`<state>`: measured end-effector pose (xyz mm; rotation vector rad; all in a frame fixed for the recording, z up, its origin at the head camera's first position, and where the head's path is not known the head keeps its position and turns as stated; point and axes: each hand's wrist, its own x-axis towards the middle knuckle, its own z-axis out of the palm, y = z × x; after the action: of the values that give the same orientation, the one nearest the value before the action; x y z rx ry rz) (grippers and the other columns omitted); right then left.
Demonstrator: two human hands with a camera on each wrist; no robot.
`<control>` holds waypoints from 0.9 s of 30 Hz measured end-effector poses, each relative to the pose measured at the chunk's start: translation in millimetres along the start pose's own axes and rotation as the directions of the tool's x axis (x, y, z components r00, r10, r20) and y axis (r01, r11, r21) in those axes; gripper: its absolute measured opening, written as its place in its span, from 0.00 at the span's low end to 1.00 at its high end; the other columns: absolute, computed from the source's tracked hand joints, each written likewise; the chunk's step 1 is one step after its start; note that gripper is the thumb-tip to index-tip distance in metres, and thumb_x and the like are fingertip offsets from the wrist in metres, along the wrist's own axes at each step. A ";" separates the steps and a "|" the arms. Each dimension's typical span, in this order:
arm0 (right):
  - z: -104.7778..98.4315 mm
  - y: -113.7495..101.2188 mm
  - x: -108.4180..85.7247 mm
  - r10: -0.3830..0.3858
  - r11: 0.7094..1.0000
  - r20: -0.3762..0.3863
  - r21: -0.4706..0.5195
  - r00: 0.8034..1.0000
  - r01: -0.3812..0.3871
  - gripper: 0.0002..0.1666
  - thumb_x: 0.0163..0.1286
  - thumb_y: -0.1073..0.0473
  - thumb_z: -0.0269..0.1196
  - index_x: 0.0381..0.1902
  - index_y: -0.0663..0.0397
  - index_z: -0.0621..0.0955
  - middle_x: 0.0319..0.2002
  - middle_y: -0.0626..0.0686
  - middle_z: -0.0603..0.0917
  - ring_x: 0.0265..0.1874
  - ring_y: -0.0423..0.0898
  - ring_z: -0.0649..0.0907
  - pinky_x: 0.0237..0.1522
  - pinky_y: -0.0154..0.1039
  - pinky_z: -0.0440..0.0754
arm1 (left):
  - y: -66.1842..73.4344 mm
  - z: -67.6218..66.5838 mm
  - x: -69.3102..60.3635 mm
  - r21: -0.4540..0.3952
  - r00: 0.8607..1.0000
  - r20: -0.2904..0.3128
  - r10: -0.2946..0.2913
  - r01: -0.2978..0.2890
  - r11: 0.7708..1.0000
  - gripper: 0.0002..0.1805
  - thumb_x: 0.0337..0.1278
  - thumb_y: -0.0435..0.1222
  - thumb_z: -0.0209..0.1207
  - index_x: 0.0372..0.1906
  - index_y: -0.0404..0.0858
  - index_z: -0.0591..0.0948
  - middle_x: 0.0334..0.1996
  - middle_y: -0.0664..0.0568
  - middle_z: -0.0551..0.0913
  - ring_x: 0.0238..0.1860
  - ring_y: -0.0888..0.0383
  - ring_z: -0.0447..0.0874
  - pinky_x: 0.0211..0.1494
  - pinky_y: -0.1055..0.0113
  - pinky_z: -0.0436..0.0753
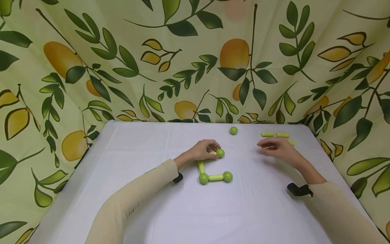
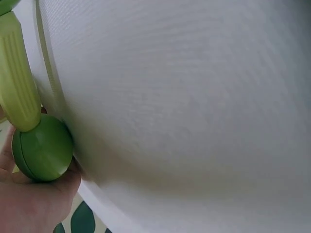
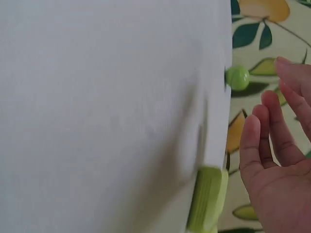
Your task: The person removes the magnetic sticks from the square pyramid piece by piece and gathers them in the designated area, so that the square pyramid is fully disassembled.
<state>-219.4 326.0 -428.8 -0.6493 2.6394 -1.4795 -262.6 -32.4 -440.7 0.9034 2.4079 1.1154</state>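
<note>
My left hand (image 1: 203,150) is curled over the far side of a partly built frame of green balls and yellow-green rods, its thumb and fingertips pinching a green ball (image 1: 220,153) at a rod's end. Nearer me, a corner ball (image 1: 203,178) joins a side rod (image 1: 201,167) to a front rod (image 1: 216,177), which ends in another ball (image 1: 228,176). The left wrist view shows a ball (image 2: 46,150) and attached rod (image 2: 18,73) close by the palm. Above the table at right, my right hand (image 1: 278,148) is relaxed and holds nothing.
A loose green ball (image 1: 233,130) lies near the table's back edge. Several loose rods lie at the back right, among them one rod (image 1: 267,134) and another rod (image 1: 282,135), beside the right hand. A patterned curtain (image 1: 195,67) hangs behind the white table (image 1: 243,213).
</note>
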 end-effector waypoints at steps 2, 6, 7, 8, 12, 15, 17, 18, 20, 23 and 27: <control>8.7 -3.6 5.5 0.008 1.000 0.026 0.019 1.000 -0.009 0.18 0.64 0.66 0.73 0.50 0.69 0.84 0.48 0.66 0.84 0.46 0.53 0.84 0.47 0.30 0.82 | 0.0 -1.5 -0.8 -0.005 1.000 0.005 0.003 -0.003 1.000 0.20 0.59 0.31 0.72 0.55 0.35 0.81 0.46 0.49 0.85 0.45 0.57 0.83 0.52 0.71 0.79; 22.7 -7.1 15.0 -0.001 0.999 0.061 0.043 0.998 -0.002 0.18 0.63 0.67 0.74 0.50 0.68 0.85 0.48 0.64 0.85 0.46 0.51 0.84 0.48 0.31 0.82 | -0.3 -4.8 -2.8 -0.009 1.000 0.016 -0.008 0.008 1.000 0.22 0.57 0.30 0.73 0.55 0.35 0.81 0.47 0.48 0.84 0.46 0.57 0.83 0.52 0.71 0.79; 25.8 -7.1 17.3 0.000 0.999 0.067 0.044 0.998 -0.003 0.18 0.63 0.67 0.74 0.50 0.67 0.85 0.48 0.63 0.85 0.46 0.51 0.84 0.48 0.31 0.81 | -0.7 -5.8 -3.6 -0.013 1.000 0.018 -0.013 0.013 1.000 0.22 0.56 0.30 0.73 0.56 0.35 0.80 0.48 0.49 0.84 0.46 0.57 0.83 0.53 0.71 0.79; 28.7 -7.0 19.5 -0.005 0.999 0.072 0.045 0.997 0.002 0.18 0.63 0.66 0.74 0.49 0.67 0.85 0.48 0.63 0.85 0.46 0.50 0.84 0.48 0.31 0.81 | -1.4 -6.9 -4.6 -0.017 1.000 0.019 -0.019 0.020 1.000 0.22 0.56 0.30 0.73 0.56 0.35 0.80 0.48 0.49 0.84 0.47 0.57 0.83 0.53 0.71 0.79; 39.0 -7.3 28.1 -0.046 0.998 0.100 0.049 0.994 0.041 0.17 0.63 0.68 0.74 0.49 0.68 0.85 0.47 0.63 0.85 0.44 0.49 0.84 0.48 0.31 0.81 | -5.8 -12.6 -11.4 -0.031 0.999 0.016 -0.029 0.030 0.999 0.23 0.55 0.30 0.74 0.56 0.35 0.81 0.46 0.50 0.84 0.46 0.58 0.83 0.53 0.71 0.79; 45.7 -7.2 34.5 -0.078 0.995 0.115 0.065 0.990 0.070 0.18 0.62 0.68 0.74 0.49 0.68 0.85 0.46 0.63 0.86 0.44 0.51 0.84 0.47 0.31 0.82 | -9.8 -16.6 -17.5 -0.028 1.000 0.011 -0.020 0.020 0.999 0.22 0.55 0.30 0.74 0.54 0.34 0.81 0.45 0.51 0.84 0.45 0.59 0.82 0.52 0.71 0.79; 50.4 -6.8 39.2 -0.079 0.995 0.124 0.072 0.989 0.070 0.18 0.61 0.68 0.74 0.49 0.67 0.85 0.47 0.62 0.86 0.44 0.53 0.84 0.47 0.31 0.82 | -11.9 -18.9 -22.2 -0.018 1.000 0.007 -0.011 0.011 1.000 0.20 0.56 0.30 0.73 0.53 0.33 0.82 0.44 0.51 0.84 0.45 0.59 0.82 0.53 0.71 0.79; 53.1 -6.6 41.9 -0.073 0.995 0.128 0.072 0.989 0.064 0.19 0.61 0.68 0.75 0.50 0.67 0.85 0.47 0.62 0.86 0.45 0.53 0.84 0.47 0.31 0.82 | -12.9 -19.9 -24.6 -0.007 1.000 0.005 -0.009 0.009 1.000 0.19 0.56 0.30 0.73 0.52 0.33 0.82 0.43 0.51 0.84 0.45 0.59 0.82 0.53 0.71 0.79; 58.8 -7.2 47.0 -0.060 0.996 0.140 0.081 0.988 0.049 0.20 0.61 0.67 0.75 0.51 0.66 0.84 0.48 0.61 0.86 0.45 0.55 0.84 0.47 0.32 0.82 | -14.4 -21.5 -29.5 0.009 1.000 -0.001 -0.005 0.005 1.000 0.17 0.58 0.31 0.72 0.51 0.33 0.83 0.43 0.52 0.84 0.45 0.59 0.82 0.54 0.70 0.79; 68.3 -10.9 53.9 -0.044 0.994 0.164 0.103 0.985 0.028 0.23 0.60 0.66 0.76 0.53 0.66 0.84 0.50 0.61 0.85 0.47 0.56 0.84 0.48 0.35 0.82 | -15.7 -22.4 -35.5 0.033 1.000 -0.011 0.001 0.000 0.999 0.16 0.59 0.32 0.72 0.50 0.34 0.83 0.43 0.53 0.85 0.47 0.59 0.82 0.54 0.69 0.79; 81.3 -16.5 61.1 -0.052 0.992 0.203 0.122 0.978 0.027 0.25 0.60 0.66 0.76 0.55 0.67 0.82 0.51 0.61 0.85 0.49 0.58 0.84 0.50 0.39 0.83 | -16.3 -20.6 -38.0 0.034 1.000 -0.016 0.019 -0.019 0.999 0.14 0.60 0.33 0.71 0.49 0.35 0.84 0.43 0.53 0.86 0.47 0.59 0.83 0.55 0.68 0.79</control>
<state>-250.0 229.8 -449.5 -0.8007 2.3789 -1.4772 -252.1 -77.3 -438.8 0.9332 2.4432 1.0967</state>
